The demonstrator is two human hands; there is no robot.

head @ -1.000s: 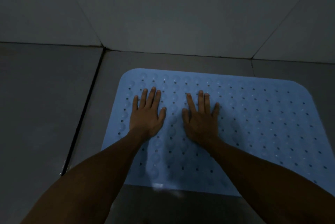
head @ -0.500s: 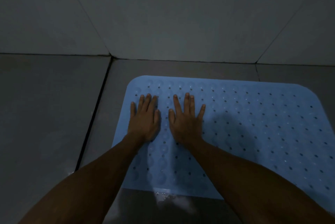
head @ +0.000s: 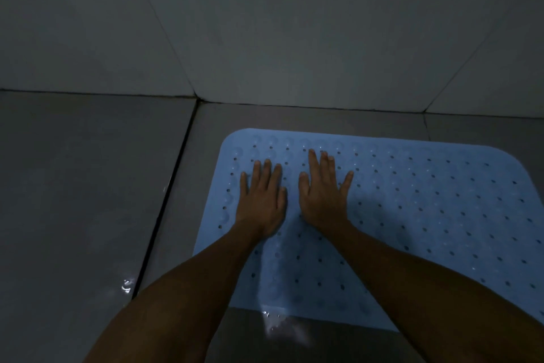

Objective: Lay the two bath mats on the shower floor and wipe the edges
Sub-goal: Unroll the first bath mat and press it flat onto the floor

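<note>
A light blue rubber bath mat [head: 426, 215] with rows of small holes and suction bumps lies flat on the grey tiled shower floor [head: 88, 186]. My left hand [head: 260, 201] presses flat on the mat near its left edge, fingers straight. My right hand [head: 322, 192] presses flat just beside it, fingers straight and slightly spread, reaching a little farther toward the wall. Only this one mat is in view. No cloth is visible.
The tiled wall [head: 294, 39] rises just beyond the mat's far edge. A dark grout line [head: 167, 201] runs along the floor left of the mat. Wet patches glint on the floor [head: 276, 324] at the mat's near edge and by the grout line.
Both hands have slid left across the mat and closer together, staying flat. My right hand now reaches slightly farther forward than the left.
</note>
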